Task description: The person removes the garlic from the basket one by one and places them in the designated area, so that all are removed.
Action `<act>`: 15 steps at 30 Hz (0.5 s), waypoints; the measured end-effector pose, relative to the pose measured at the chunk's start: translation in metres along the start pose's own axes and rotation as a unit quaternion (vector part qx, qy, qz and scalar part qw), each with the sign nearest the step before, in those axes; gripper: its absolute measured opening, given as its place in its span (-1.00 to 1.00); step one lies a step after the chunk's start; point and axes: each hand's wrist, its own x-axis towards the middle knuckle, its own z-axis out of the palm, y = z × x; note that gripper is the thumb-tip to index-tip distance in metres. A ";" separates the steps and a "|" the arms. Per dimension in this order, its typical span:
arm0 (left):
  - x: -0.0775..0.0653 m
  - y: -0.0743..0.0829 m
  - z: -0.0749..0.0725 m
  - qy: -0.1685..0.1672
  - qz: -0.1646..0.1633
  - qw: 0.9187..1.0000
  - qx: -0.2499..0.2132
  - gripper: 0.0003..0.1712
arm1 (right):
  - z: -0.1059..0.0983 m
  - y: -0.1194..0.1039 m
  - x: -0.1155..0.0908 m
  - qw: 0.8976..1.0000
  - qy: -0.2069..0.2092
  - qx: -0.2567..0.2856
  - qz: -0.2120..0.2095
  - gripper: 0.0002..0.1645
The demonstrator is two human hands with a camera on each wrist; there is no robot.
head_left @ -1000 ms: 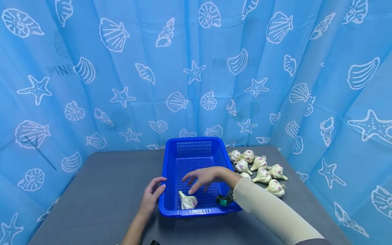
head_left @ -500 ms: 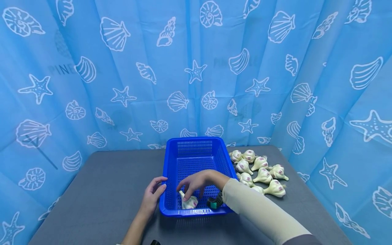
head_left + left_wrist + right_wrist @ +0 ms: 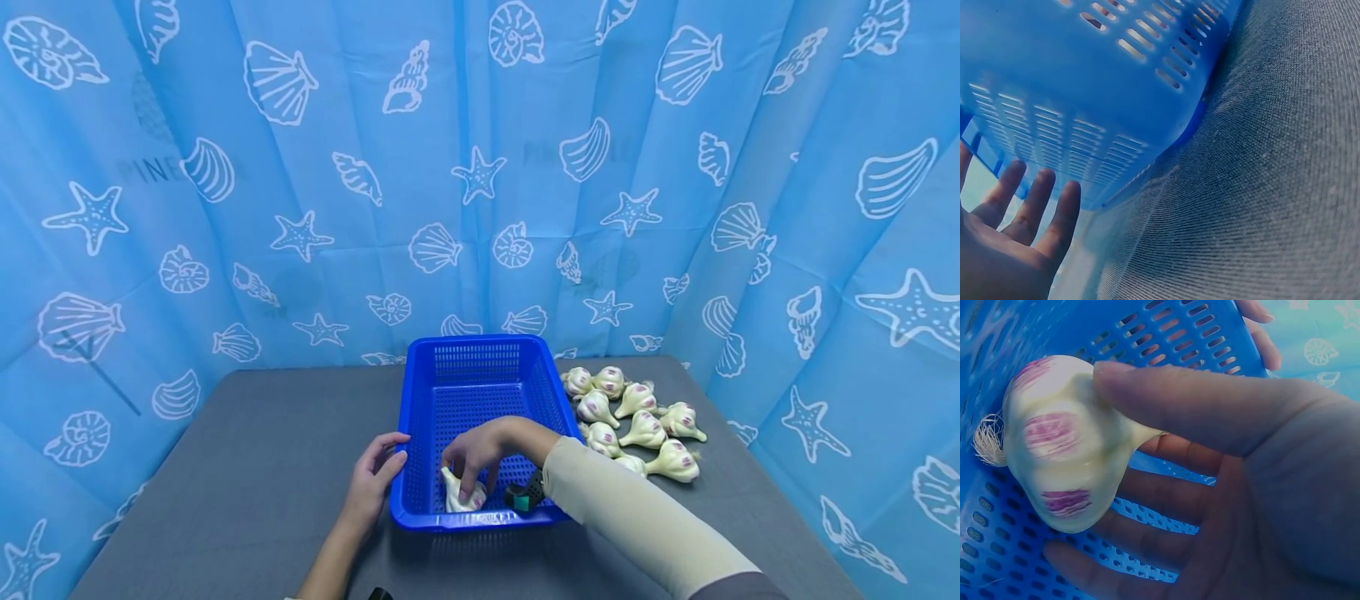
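A white garlic bulb (image 3: 1066,444) with purple patches lies in the near left corner of the blue plastic basket (image 3: 480,521). My right hand (image 3: 480,450) reaches into the basket and grips this bulb. In the right wrist view the thumb presses on its top, with the fingers curving beneath it. My left hand (image 3: 371,475) rests at the basket's left rim, its fingertips touching the edge. Several of its fingers (image 3: 1032,206) extend fairly straight beside the slotted outer wall in the left wrist view.
Several more garlic bulbs (image 3: 637,400) lie on the grey table (image 3: 300,467) just right of the basket. A blue curtain (image 3: 480,208) with white shell prints hangs behind and around the table. A black strap device (image 3: 525,493) sits on the right wrist.
My right hand has come down and left from above the basket onto the garlic bulb and now grips it. The bulb has shifted slightly. My left hand stays at the rim.
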 end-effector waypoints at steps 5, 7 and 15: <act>0.000 0.001 0.000 0.000 -0.007 1.000 0.004 -0.71 | 0.000 0.000 0.001 1.000 -0.012 -0.016 0.001 -0.69; 0.000 0.002 0.000 -0.001 -0.013 1.000 0.010 -0.70 | 0.000 0.000 0.001 1.000 -0.014 -0.023 0.003 -0.72; -0.002 0.004 0.001 -0.005 -0.024 1.000 0.020 -0.68 | -0.002 0.002 -0.003 1.000 -0.013 -0.026 0.003 -0.72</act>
